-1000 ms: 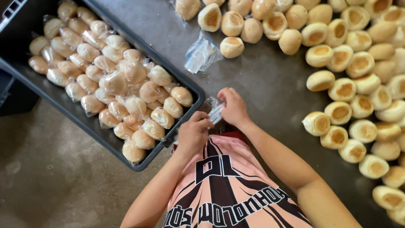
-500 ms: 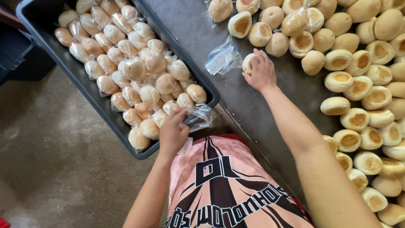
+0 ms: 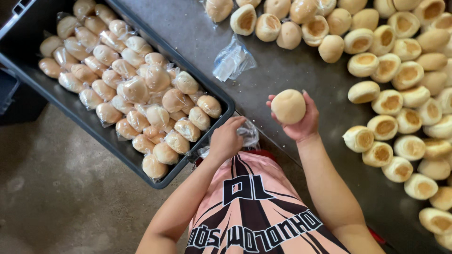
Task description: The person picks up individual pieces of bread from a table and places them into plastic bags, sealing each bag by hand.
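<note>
Cupping round smooth bun (image 3: pixel 288 106), right hand (image 3: pixel 301 123) grip clamped; left hand (image 3: pixel 226 140) pinching crinkly clear bag (image 3: pixel 248 134).

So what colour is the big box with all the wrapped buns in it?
The crate is dark grey, nearly black, seen best in the head view.

The black crate (image 3: pixel 221 117) is cut by the picture's edge at 10 o'clock, so its far end is not visible. The loose buns (image 3: pixel 400 75) run out of the picture at 3 o'clock, and their full number cannot be told. The left hand (image 3: pixel 226 138) covers most of a clear plastic bag (image 3: pixel 248 134), and what is inside stays hidden.
</note>
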